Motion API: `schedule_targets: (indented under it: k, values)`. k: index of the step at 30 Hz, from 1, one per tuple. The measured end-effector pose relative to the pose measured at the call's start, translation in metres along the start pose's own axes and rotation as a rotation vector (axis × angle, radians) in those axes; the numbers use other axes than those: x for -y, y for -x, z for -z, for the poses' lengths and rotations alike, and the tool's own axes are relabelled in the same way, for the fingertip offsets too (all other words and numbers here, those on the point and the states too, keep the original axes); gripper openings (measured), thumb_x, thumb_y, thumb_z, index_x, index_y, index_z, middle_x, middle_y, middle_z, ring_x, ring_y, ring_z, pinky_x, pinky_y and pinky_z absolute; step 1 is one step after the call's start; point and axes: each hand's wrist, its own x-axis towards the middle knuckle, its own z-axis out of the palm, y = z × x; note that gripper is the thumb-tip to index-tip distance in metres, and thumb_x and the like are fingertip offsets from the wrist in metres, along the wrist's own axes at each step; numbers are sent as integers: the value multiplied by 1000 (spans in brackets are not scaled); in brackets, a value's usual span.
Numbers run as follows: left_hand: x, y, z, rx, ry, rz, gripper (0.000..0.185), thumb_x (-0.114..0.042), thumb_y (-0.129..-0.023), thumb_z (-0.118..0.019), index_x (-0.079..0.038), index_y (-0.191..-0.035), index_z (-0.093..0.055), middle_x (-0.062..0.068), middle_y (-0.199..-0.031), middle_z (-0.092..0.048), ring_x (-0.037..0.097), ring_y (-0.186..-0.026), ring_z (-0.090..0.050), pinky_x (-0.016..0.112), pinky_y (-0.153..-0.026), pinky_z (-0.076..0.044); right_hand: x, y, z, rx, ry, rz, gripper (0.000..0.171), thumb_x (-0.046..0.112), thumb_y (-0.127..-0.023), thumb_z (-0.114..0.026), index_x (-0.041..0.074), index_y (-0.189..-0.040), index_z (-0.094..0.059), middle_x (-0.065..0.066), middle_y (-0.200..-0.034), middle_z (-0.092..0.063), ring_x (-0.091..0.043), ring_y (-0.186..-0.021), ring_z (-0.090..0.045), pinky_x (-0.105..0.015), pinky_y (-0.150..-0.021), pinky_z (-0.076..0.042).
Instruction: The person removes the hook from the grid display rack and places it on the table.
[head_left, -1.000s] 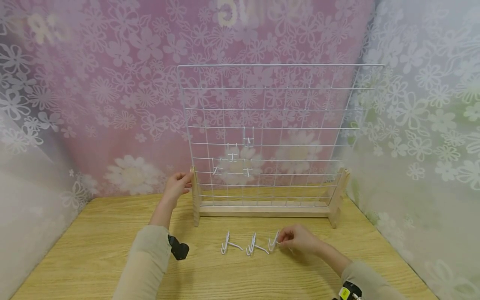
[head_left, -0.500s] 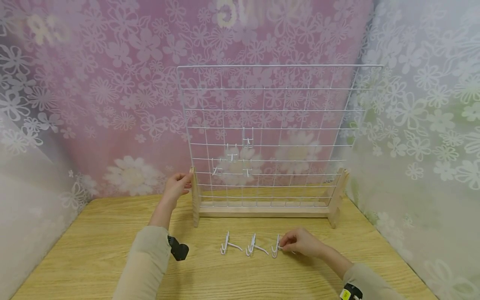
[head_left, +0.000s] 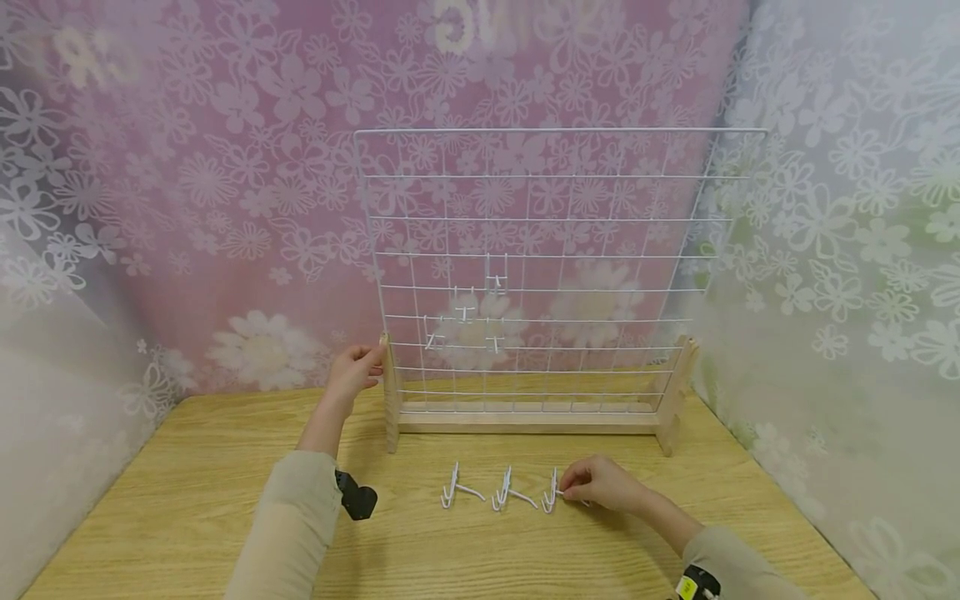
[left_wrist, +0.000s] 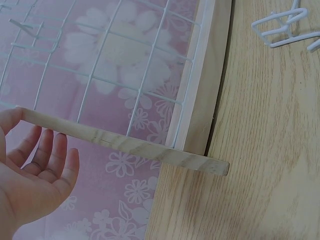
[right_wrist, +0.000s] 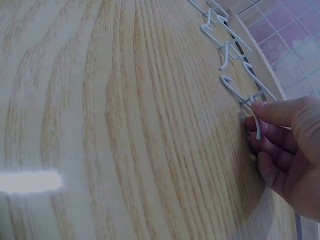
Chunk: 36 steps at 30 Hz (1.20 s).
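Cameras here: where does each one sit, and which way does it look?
Head: on the person's head, looking forward and down at the wire rack, both sleeves and hands.
Left wrist: beside the left hand, looking past the rack's wooden post.
Right wrist: low over the table, showing the right hand pinching a white hook.
Head and right wrist views share that hook.

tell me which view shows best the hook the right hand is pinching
The right wrist view: the hook is close, pinched by the right hand. The head view shows it small; the left wrist view misses it.
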Motion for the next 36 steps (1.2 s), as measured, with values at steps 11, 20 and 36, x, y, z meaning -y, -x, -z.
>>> schedule_targets:
  k: [11, 20, 36]
  values:
    - [2, -1, 1, 0, -1, -2, 44, -34, -95, -53, 3, -118, -52, 13, -102, -55, 26, -94, -55, 45, -91, -45, 2, -1, 0, -9, 12, 5, 6, 5, -83, -67, 0, -84, -66, -2, -80, -64, -3, -64, -49, -18, -54, -42]
    - [2, -1, 1, 5, -1, -3, 43, -34, -95, -53, 4, -117, -53, 14, -103, -55, 26, -93, -55, 45, -90, -44, 3, -2, 5, -27, 0, -29, 5, 5, -83, -65, 0, -86, -65, -4, -78, -63, -9, -64, -53, -22, -53, -46]
    - [2, 1, 1, 1, -4, -12, 41, -32, -95, -53, 3, -116, -54, 13, -101, -55, 27, -94, -55, 45, -90, -45, 21, -21, 37, -166, 94, -30, 17, 10, -88, -61, -5, -95, -64, -12, -78, -63, -15, -64, -54, -27, -53, -47]
